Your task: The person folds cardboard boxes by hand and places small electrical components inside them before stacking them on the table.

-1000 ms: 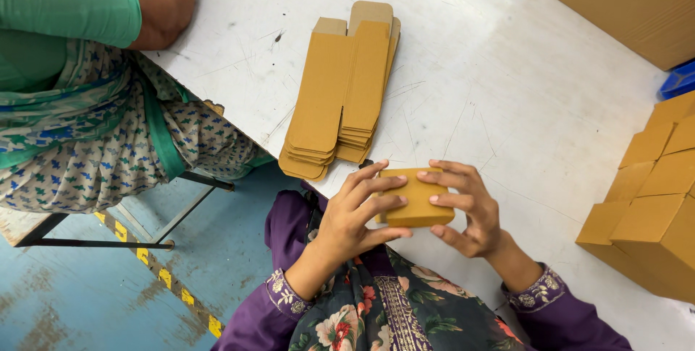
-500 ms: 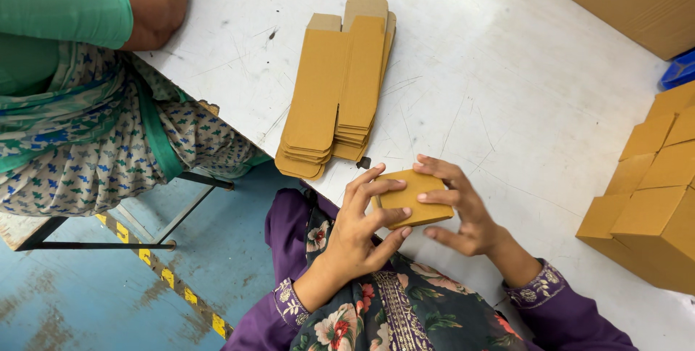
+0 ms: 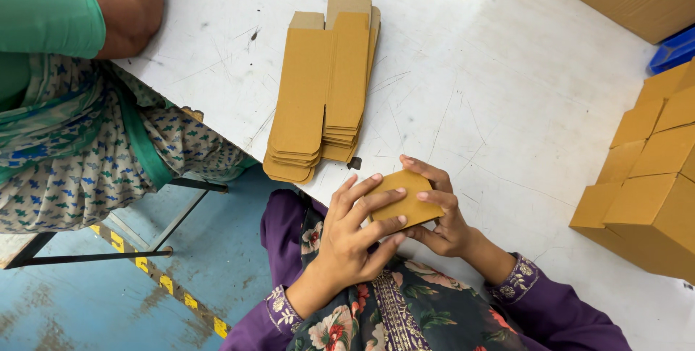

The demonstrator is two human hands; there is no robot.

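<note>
Hands (image 3: 394,224) grip carton (image 3: 405,203) at table edge (image 3: 239,137).

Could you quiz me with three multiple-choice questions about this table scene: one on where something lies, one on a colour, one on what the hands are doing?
1. Where does the stack of flat carton blanks lie?
A. On the white table, beyond the hands
B. On the blue floor
C. On the person's lap

2. What colour are the sleeves of the person holding the small box?
A. Green
B. Purple
C. White

3. How is the small box held?
A. It lies alone on the table
B. One hand pins it flat
C. The left hand and the right hand both grip it

Answers: 1 A, the stack rests on the tabletop near its edge. 2 B, both cuffs are purple. 3 C, fingers of both hands wrap the box.
</note>
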